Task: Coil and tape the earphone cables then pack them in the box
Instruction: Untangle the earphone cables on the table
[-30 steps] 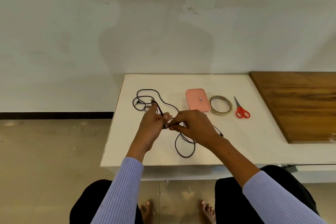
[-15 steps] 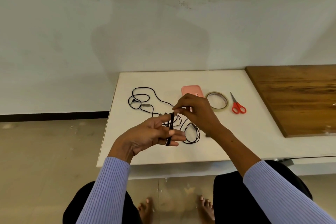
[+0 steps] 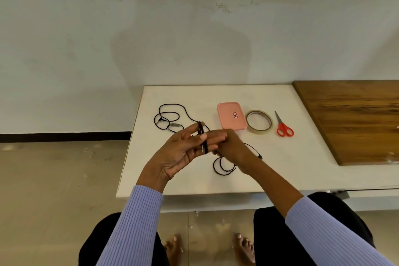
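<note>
Over the near-left part of the white table (image 3: 280, 170), both hands meet above the surface. Left hand (image 3: 183, 153) is palm up, fingers extended and held together, with several turns of the black earphone cable (image 3: 201, 136) wrapped around them; thumb rests across the wraps. Right hand (image 3: 232, 147) is just right of the left fingertips, touching them, its fingers curled shut on the cable; the exact pinch point is hidden behind the knuckles. Loose cable hangs from the hands: a few loops lie on the table below the right hand, one strand runs out to the right and ends in a small dark piece, and another length lies in open curves on the far-left table with the plug end. Pink box (image 3: 231, 115) sits closed at far centre. Tape roll (image 3: 259, 123) lies flat just right of the box. Red-handled scissors (image 3: 284, 125) lie right of the tape, blades pointing away. Wooden board (image 3: 356, 119) covers the right end of the table.
</note>
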